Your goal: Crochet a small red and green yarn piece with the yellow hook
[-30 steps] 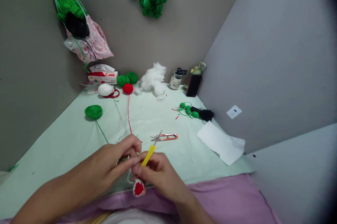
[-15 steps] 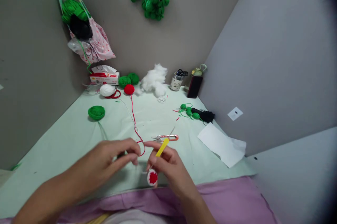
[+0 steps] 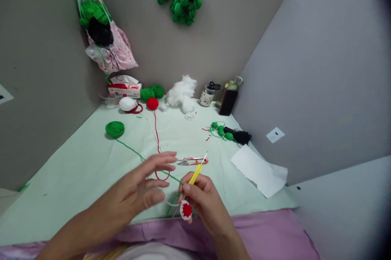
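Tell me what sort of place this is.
Probably a yarn-craft corner in a walled nook: a green yarn ball and a red yarn ball lie on the covered table, the right hand holds a yellow-handled hook, and green crafted pieces hang above.

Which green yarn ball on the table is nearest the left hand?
The lone green ball, nearer the camera; the other two green balls sit farther back, together beside the tissue box.

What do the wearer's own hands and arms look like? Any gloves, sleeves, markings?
Left hand and right hand are both bare, with no gloves, rings, watches or markings visible. Left forearm and right forearm show no sleeves or cables within frame. Fingernail detail is unclear.
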A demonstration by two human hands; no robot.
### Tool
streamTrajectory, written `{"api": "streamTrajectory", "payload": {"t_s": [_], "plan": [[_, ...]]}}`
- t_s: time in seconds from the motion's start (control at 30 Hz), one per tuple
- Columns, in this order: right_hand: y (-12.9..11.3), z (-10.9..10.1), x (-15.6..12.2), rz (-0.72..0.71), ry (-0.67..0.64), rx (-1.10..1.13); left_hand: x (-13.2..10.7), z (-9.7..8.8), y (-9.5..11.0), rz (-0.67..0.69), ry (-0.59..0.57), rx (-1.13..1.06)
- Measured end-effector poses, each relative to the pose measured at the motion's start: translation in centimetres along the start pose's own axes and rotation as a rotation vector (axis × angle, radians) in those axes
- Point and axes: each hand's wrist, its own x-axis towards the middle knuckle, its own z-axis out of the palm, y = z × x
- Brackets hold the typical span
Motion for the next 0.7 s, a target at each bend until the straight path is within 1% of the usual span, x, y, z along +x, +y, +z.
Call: {"api": "streamTrajectory", "payload": {"t_s": [0.03,0.07,0.1,0.17,0.23,0.3,0.4,0.47,0.53,0.7], "plan": [[0.1,0.1,-0.1,0.0,-0.009,0.001,0.0,0.8,-0.1,-0.001,-0.077,-0.097],[0.3,0.3,-0.2,0.0,-0.017,0.001,0.2,1.5,-0.2,0.01,-0.11,-0.172],[0.5,0.4,-0.3,0.001,-0.026,0.001,0.5,2.2,-0.2,0.036,-0.108,-0.236],[0.8,0.4,-0.4,0.014,-0.053,-0.003,1.3,3.1,-0.1,0.128,-0.024,-0.352],[1.0,0.3,-0.5,0.038,-0.08,-0.006,2.0,3.3,0.2,0.211,0.098,-0.402],[1.0,0.0,-0.6,0.059,-0.111,-0.018,2.3,3.1,0.4,0.27,0.19,-0.352],[0.5,-0.5,-0.6,0.055,-0.165,-0.057,2.1,2.2,0.5,0.324,0.246,-0.201],[0.1,-0.6,-0.5,0.03,-0.171,-0.078,1.9,1.9,0.4,0.338,0.24,-0.149],[-0.2,-0.6,-0.4,0.004,-0.135,-0.085,1.9,1.9,0.4,0.336,0.217,-0.143],[-0.5,0.1,0.2,-0.044,-0.058,-0.08,2.1,2.8,0.6,0.317,0.144,-0.178]]}}
